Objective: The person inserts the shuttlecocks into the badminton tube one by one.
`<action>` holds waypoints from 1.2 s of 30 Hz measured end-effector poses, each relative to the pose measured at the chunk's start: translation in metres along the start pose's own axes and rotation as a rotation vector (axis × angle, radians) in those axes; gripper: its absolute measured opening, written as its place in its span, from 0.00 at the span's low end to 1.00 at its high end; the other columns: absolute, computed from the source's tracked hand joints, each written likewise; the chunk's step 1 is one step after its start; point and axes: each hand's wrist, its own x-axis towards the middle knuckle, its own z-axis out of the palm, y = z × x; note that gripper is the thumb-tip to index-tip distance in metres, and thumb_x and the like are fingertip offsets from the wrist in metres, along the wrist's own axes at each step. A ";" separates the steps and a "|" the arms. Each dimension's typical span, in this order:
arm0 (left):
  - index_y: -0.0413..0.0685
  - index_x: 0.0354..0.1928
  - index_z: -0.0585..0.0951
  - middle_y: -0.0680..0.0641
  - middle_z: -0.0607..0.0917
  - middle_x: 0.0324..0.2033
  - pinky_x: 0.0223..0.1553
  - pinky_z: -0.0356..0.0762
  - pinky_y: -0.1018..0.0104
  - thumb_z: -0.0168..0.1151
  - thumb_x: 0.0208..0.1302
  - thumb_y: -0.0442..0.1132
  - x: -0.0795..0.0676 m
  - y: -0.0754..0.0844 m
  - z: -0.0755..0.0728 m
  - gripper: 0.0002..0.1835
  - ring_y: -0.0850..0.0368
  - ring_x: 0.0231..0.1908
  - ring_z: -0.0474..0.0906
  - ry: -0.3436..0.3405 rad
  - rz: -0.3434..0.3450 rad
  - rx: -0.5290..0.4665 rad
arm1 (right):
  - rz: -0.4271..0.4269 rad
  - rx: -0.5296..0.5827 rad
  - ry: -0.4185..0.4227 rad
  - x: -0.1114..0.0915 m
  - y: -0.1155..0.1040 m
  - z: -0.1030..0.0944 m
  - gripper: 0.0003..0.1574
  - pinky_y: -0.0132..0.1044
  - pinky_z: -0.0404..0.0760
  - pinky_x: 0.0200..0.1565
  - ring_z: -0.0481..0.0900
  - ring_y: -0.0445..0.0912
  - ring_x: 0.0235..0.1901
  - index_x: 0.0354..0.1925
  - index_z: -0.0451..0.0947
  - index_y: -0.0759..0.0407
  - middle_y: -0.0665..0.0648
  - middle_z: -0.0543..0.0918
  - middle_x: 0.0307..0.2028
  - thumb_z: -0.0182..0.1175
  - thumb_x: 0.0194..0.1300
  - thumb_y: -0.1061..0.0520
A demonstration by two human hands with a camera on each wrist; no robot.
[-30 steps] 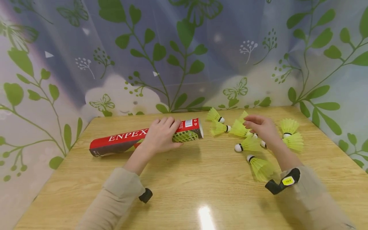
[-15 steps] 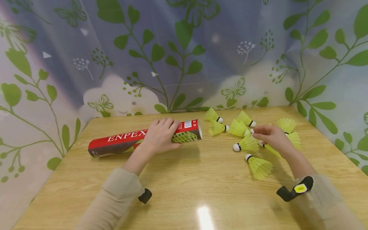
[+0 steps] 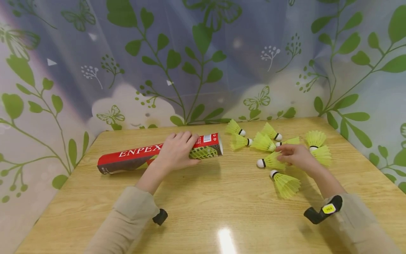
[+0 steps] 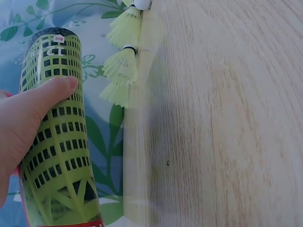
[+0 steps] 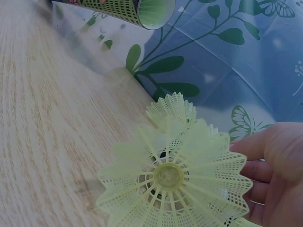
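My left hand (image 3: 177, 151) grips a red ENPEX shuttlecock tube (image 3: 206, 152) lying across the left of the table, its open end to the right. In the left wrist view the thumb crosses the green net pattern on the tube (image 4: 61, 118). At the right, my right hand (image 3: 296, 157) has curled fingers at the skirt of a yellow shuttlecock (image 3: 270, 161) whose white cork points left. The right wrist view faces into that shuttlecock (image 5: 168, 177), the hand (image 5: 279, 175) beside its skirt edge; the fingertips are partly hidden, so I cannot tell whether they pinch it.
Several yellow shuttlecocks lie around the right hand: one nearer (image 3: 285, 184), some farther back (image 3: 263, 142), a pair at the right (image 3: 318, 148). Behind the wooden table (image 3: 196, 201) hangs a leaf-patterned curtain (image 3: 203, 70).
My right hand has come nearer to me and slightly right, uncovering shuttlecocks behind it, and has reached a shuttlecock's skirt. The left hand and tube have stayed in place.
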 end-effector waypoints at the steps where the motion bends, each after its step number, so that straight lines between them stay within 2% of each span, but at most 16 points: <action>1: 0.45 0.52 0.73 0.46 0.77 0.40 0.40 0.73 0.56 0.66 0.42 0.67 0.000 0.000 0.000 0.40 0.49 0.40 0.76 -0.002 0.001 0.001 | 0.001 -0.003 0.000 0.000 0.000 0.000 0.29 0.41 0.76 0.35 0.76 0.48 0.38 0.57 0.69 0.72 0.67 0.79 0.45 0.58 0.63 0.56; 4: 0.45 0.52 0.73 0.46 0.77 0.40 0.40 0.72 0.56 0.65 0.42 0.67 0.000 0.000 -0.001 0.41 0.49 0.40 0.76 -0.006 0.003 0.003 | 0.002 -0.008 0.003 0.000 -0.001 0.000 0.29 0.41 0.76 0.34 0.75 0.47 0.35 0.58 0.68 0.72 0.64 0.79 0.42 0.58 0.64 0.56; 9: 0.45 0.52 0.73 0.46 0.77 0.40 0.40 0.72 0.56 0.65 0.42 0.67 0.000 0.000 -0.001 0.41 0.49 0.40 0.76 -0.020 0.001 0.000 | 0.009 0.007 0.025 -0.002 -0.002 -0.003 0.30 0.41 0.76 0.36 0.76 0.47 0.34 0.59 0.66 0.72 0.65 0.78 0.44 0.57 0.64 0.56; 16: 0.45 0.52 0.73 0.46 0.76 0.41 0.41 0.72 0.55 0.65 0.43 0.66 0.001 0.000 -0.001 0.40 0.49 0.41 0.75 -0.036 -0.012 -0.009 | 0.011 0.048 0.048 -0.002 -0.005 -0.009 0.29 0.43 0.77 0.36 0.76 0.40 0.33 0.59 0.67 0.71 0.65 0.78 0.44 0.58 0.64 0.55; 22: 0.45 0.52 0.72 0.46 0.76 0.41 0.41 0.72 0.55 0.65 0.43 0.66 0.001 0.000 -0.002 0.40 0.49 0.41 0.75 -0.042 -0.015 -0.014 | 0.011 0.060 0.048 -0.002 -0.008 -0.010 0.30 0.44 0.77 0.36 0.76 0.41 0.32 0.59 0.67 0.71 0.65 0.78 0.44 0.58 0.64 0.56; 36: 0.45 0.52 0.72 0.46 0.76 0.41 0.41 0.73 0.55 0.66 0.42 0.66 0.001 0.000 -0.003 0.41 0.49 0.41 0.75 -0.031 -0.008 -0.016 | -0.008 0.077 0.057 0.003 -0.022 -0.011 0.30 0.43 0.76 0.37 0.76 0.38 0.35 0.60 0.66 0.71 0.66 0.77 0.48 0.57 0.65 0.55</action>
